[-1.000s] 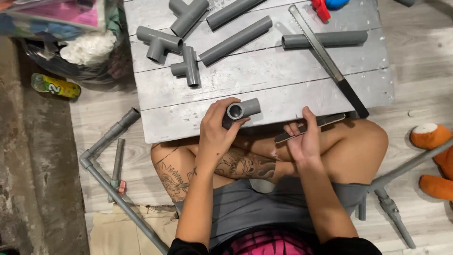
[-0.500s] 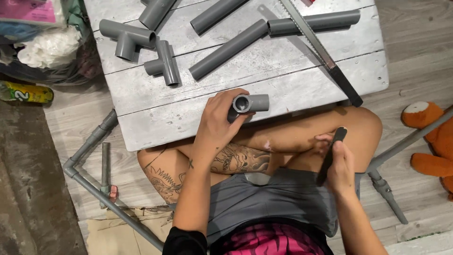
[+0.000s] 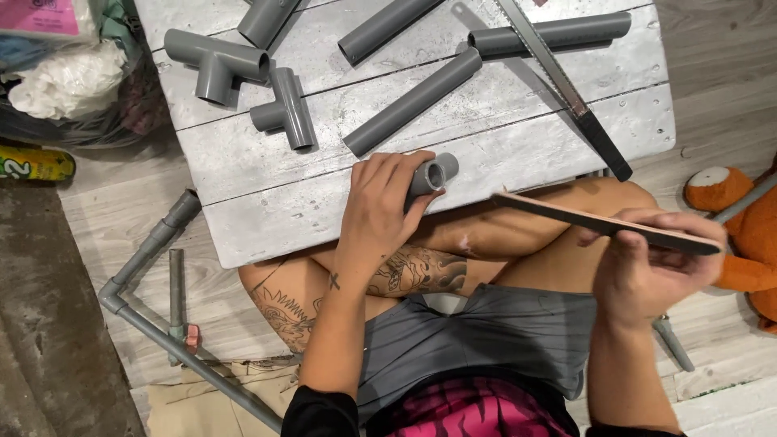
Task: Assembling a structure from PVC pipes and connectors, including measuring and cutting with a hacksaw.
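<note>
My left hand (image 3: 378,212) grips a short grey pipe piece (image 3: 435,173) at the near edge of the whitewashed wooden table (image 3: 267,218), its open end facing right. My right hand (image 3: 647,267) holds a long flat file (image 3: 599,221) above my right knee, its dark tip pointing left toward the pipe piece, a small gap between them. I sit cross-legged on the floor with the table over my knees.
On the table lie two grey tee fittings (image 3: 212,61) (image 3: 287,109), several grey pipe lengths (image 3: 413,101) and a hand saw (image 3: 566,89). An assembled pipe frame (image 3: 142,267) lies on the floor at left. An orange plush toy (image 3: 740,222) sits at right, bags (image 3: 57,81) at upper left.
My right hand has lifted the file from beside my thigh and turned it level, tip toward the pipe piece. My left hand has kept the pipe piece at the table edge.
</note>
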